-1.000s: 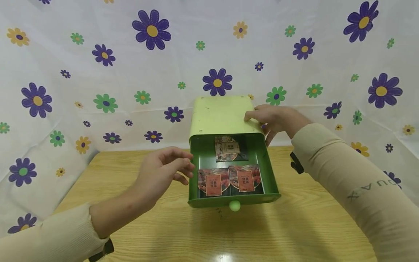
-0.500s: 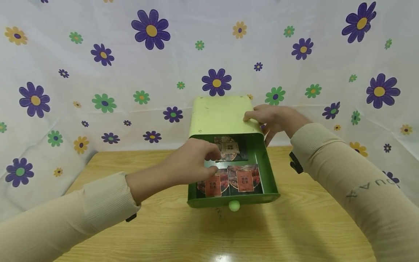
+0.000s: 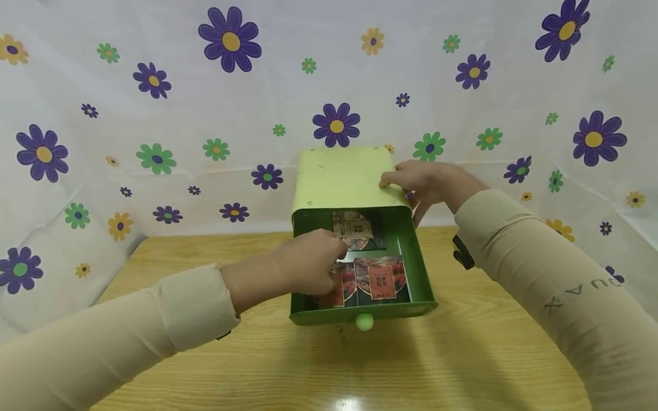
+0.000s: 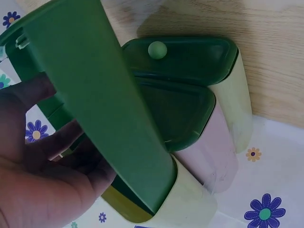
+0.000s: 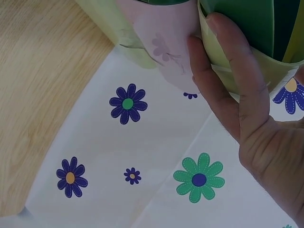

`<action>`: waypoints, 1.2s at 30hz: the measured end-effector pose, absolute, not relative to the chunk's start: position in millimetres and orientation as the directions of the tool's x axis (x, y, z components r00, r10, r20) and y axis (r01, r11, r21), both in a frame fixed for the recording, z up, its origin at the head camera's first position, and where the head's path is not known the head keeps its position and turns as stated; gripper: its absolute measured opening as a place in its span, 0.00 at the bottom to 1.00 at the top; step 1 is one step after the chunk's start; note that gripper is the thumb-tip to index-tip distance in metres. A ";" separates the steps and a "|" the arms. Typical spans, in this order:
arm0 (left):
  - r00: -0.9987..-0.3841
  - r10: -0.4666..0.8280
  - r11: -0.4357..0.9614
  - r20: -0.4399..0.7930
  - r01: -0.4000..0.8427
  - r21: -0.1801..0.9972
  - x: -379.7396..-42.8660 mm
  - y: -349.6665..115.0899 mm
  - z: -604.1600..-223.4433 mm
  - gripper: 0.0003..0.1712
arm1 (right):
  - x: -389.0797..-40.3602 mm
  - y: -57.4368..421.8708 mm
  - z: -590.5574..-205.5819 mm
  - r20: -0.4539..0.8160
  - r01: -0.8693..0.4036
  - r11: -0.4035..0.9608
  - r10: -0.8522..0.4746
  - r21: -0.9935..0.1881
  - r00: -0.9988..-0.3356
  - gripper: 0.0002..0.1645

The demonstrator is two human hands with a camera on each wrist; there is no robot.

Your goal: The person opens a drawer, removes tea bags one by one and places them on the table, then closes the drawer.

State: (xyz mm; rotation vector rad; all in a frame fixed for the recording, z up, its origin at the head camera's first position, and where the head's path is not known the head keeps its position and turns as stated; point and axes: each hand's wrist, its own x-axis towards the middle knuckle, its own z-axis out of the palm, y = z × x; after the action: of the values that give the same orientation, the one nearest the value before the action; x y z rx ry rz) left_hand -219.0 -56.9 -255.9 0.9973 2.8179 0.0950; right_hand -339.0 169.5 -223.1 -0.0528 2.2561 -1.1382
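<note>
A green drawer [image 3: 398,310] with a round knob [image 3: 364,322] is pulled out of a pale yellow-green box [image 3: 344,177]. Inside lie two red tea sachets side by side at the front, a left one [image 3: 337,295] and a right one [image 3: 382,279]. Behind them is a beige-labelled sachet [image 3: 360,228]. My left hand [image 3: 313,260] reaches over the drawer's left wall, fingers bent down at the left red sachet; the side wall hides its fingertips in the left wrist view. My right hand [image 3: 429,180] grips the box, thumb on top, fingers along its right side.
Under the open drawer, a pink-sided drawer unit [image 4: 204,156] and a yellow-green unit with a green front [image 4: 190,61] are stacked, both shut. The stack stands on a wooden table [image 3: 231,359], before a white flower-print cloth [image 3: 283,85].
My left hand has moved right from beside the drawer, over its wall, and down to the left red sachet, thumb and fingers drawing closer. My right hand keeps its grip on the box.
</note>
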 end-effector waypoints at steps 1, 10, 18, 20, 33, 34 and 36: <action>-0.771 0.625 0.781 -0.125 0.618 0.094 -219.2 -56.2 -256.8 0.13 | -339.2 169.8 -223.3 -0.495 0.223 0.629 -0.296 -0.745 -0.817 0.35; -0.777 0.616 0.788 -0.127 0.608 0.096 -220.9 -53.0 -263.5 0.13 | -339.9 171.3 -225.4 -0.497 0.227 0.622 -0.301 -0.749 -0.814 0.36; -0.784 0.613 0.790 -0.098 0.602 0.115 -220.6 -51.5 -266.0 0.11 | -339.8 172.2 -223.9 -0.491 0.218 0.618 -0.313 -0.755 -0.813 0.35; -0.787 0.610 0.791 -0.094 0.599 0.121 -220.9 -51.7 -266.1 0.11 | -339.9 171.9 -223.9 -0.490 0.217 0.617 -0.316 -0.757 -0.812 0.35; -0.814 0.578 0.800 -0.058 0.552 0.234 -219.3 -50.6 -259.0 0.15 | -341.3 171.8 -224.0 -0.494 0.225 0.612 -0.314 -0.759 -0.811 0.35; -0.815 0.577 0.801 -0.058 0.550 0.238 -219.2 -50.5 -258.5 0.15 | -341.4 171.8 -224.2 -0.494 0.225 0.611 -0.315 -0.759 -0.810 0.34; -0.816 0.574 0.802 -0.066 0.543 0.250 -218.5 -50.4 -257.3 0.14 | -341.6 172.0 -224.8 -0.495 0.225 0.611 -0.317 -0.759 -0.809 0.34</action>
State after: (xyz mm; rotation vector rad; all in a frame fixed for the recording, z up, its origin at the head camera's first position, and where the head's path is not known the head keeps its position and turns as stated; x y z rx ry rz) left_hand -218.5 -50.4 -257.3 0.8881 2.8496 0.3324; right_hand -341.6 172.0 -224.8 -0.0727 2.2291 -1.1636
